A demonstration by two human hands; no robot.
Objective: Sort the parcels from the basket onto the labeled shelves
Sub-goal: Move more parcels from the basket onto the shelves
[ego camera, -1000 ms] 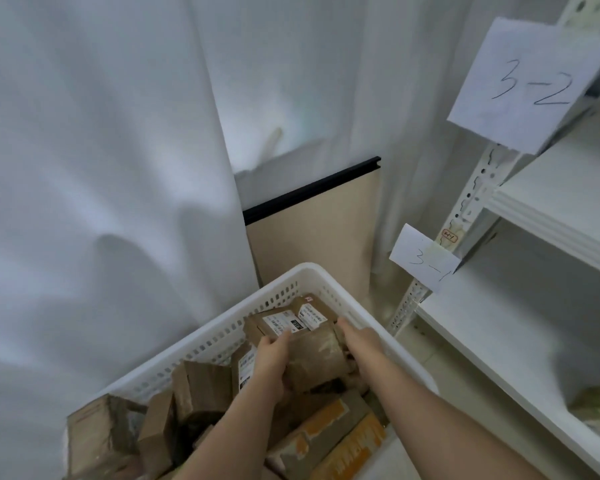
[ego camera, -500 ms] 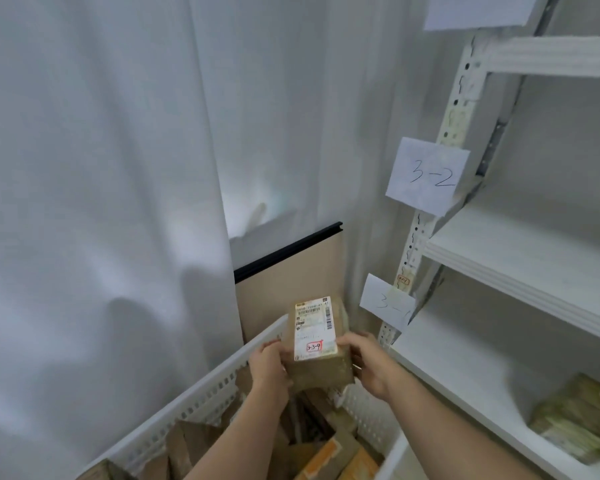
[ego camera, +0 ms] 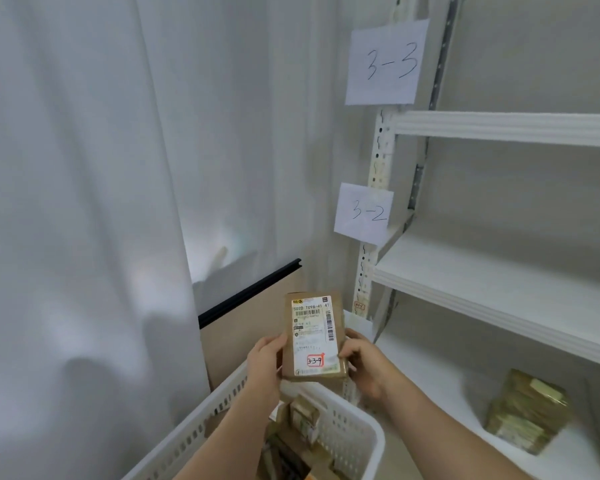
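Brown cardboard parcel (ego camera: 313, 336) held upright above the basket (ego camera: 354, 441), label facing the camera; red-boxed mark on it reads 3-3-9. Left hand (ego camera: 265, 360) grips its left edge, fingers curled round behind, thumb in front. Right hand (ego camera: 364, 363) grips the right edge, fingertips on the lower corner. More parcels (ego camera: 303, 415) lie in the basket below the wrists. Right of the fingers, white shelves (ego camera: 499, 289) with paper signs 3-3 (ego camera: 385, 62) and 3-2 (ego camera: 364, 213). One pack (ego camera: 525, 412) sits on the lowest shelf.
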